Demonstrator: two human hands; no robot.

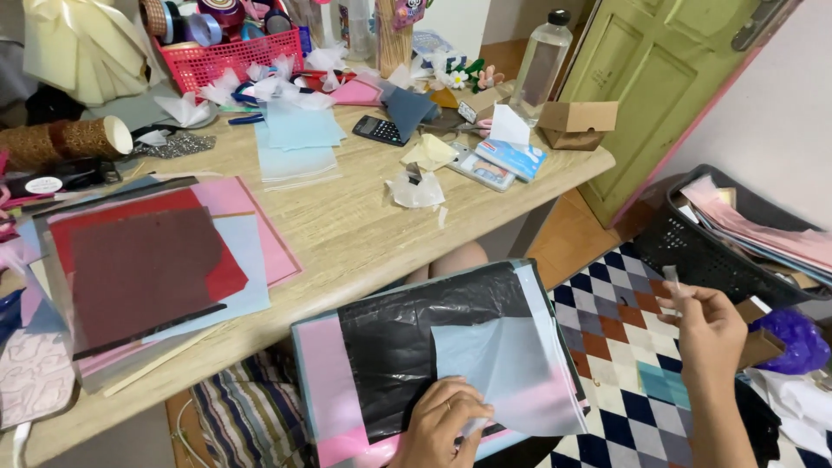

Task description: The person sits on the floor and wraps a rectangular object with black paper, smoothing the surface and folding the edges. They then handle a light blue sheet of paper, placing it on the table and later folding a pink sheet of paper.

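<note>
On my lap lies a clear packet of coloured paper sheets (407,347), showing black, pink and light blue. My left hand (440,423) rests on its near edge, fingers pinching the corner of the light blue sheet (511,364). My right hand (706,328) is raised to the right, above the checkered floor, pinching a thin clear strip (672,286) between thumb and fingers.
A wooden table (364,234) carries a stack of red, brown and pink sheets (147,269), blue papers, a calculator (380,130), a red basket (227,54) of ribbon rolls, a bottle (541,61) and small boxes. A black basket (719,251) of papers stands on the floor at right.
</note>
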